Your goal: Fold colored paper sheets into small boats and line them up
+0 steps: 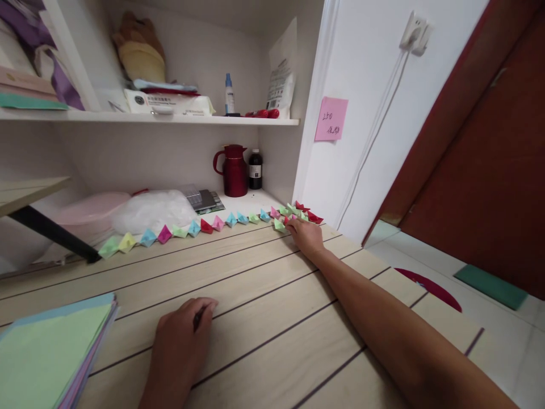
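A row of several small folded paper boats (200, 227) in green, yellow, blue, pink and red runs along the back of the wooden desk (264, 307). My right hand (304, 234) is stretched far out to the row's right end, its fingers touching a green boat (280, 225) beside a small cluster of red and green boats (303, 213). Whether it grips one is hidden. My left hand (183, 335) rests on the desk near me, fingers curled loosely, nothing visible in it. A stack of coloured paper sheets (51, 352) lies at the front left.
Behind the row are a clear plastic bag (155, 210), a pink lid (91, 210), a red jug (234, 169) and a dark bottle (255, 168). A shelf above holds packets and a bottle. A pink note (330, 118) is stuck on the wall. The desk's right edge drops to a tiled floor.
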A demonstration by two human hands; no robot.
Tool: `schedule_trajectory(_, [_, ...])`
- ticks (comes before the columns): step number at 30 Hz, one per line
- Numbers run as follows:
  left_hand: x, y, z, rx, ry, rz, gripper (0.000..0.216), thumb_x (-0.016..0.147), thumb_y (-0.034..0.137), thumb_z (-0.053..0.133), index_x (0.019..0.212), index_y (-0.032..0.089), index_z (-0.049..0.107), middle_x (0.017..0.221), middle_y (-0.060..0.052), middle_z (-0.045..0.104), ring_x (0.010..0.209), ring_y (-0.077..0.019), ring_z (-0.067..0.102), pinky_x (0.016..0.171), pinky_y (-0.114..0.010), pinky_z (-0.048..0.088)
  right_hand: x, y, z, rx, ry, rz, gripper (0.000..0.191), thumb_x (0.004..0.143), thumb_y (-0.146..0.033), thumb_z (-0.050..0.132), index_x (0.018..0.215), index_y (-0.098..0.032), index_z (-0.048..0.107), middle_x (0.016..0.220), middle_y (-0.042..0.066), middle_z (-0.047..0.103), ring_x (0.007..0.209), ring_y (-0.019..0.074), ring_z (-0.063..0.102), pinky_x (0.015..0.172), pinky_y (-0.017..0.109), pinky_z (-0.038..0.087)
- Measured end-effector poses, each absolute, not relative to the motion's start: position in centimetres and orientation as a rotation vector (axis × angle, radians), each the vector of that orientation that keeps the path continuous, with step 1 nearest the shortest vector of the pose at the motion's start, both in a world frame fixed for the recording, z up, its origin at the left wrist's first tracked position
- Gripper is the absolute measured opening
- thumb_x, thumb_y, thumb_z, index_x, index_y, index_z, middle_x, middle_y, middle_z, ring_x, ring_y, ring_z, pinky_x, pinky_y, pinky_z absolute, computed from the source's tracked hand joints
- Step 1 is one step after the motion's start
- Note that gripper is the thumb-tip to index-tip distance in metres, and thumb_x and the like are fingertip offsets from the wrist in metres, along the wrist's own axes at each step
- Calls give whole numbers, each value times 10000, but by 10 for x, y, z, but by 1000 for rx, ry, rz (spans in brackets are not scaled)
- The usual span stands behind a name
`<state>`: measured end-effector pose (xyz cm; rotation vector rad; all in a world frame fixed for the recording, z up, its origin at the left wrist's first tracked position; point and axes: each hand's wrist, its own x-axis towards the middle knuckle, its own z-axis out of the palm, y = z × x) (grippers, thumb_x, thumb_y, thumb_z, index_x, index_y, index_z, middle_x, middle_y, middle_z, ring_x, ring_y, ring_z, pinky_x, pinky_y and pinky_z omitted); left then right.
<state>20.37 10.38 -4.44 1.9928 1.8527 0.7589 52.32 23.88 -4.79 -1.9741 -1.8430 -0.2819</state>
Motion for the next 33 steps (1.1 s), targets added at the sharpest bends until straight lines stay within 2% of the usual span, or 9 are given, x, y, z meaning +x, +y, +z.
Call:
schedule_trajectory(18, [202, 104, -47, 2014, 1835, 775, 271, 830, 374, 454, 827, 285, 710, 916, 16, 761, 903, -227, 683, 879, -355, 459, 528, 236, -53, -1877, -1725, -266, 272, 923, -413, 462, 924, -251, 681, 918, 41, 713, 797, 211, 587, 577, 276, 285])
schedule_trajectory(29, [202, 104, -47, 2031, 1827, 755, 271, 833, 389, 453, 840, 281, 701, 930, 19, 758, 917, -233, 679, 875, -376, 451, 522, 224, -44, -1774, -1652, -300, 485, 1001, -422, 217, 986, -167, 629, 770, 74, 665, 705, 193, 558, 605, 266, 316])
schedule_trajectory(31, [202, 104, -48, 2029, 1822, 768, 269, 832, 391, 456, 842, 282, 702, 923, 20, 758, 910, -232, 680, 865, -370, 453, 508, 216, -40, -1700, -1777, -266, 464, 1002, -414, 238, 971, -174, 633, 782, 71, 676, 703, 184, 566, 618, 263, 327])
schedule_trajectory(33, [201, 104, -49, 2031, 1819, 778, 268, 835, 390, 454, 838, 282, 700, 917, 21, 759, 904, -230, 681, 857, -366, 453, 485, 206, -38, -1579, -1978, -199, 377, 978, -423, 353, 890, -206, 649, 768, 38, 689, 687, 163, 580, 622, 249, 337])
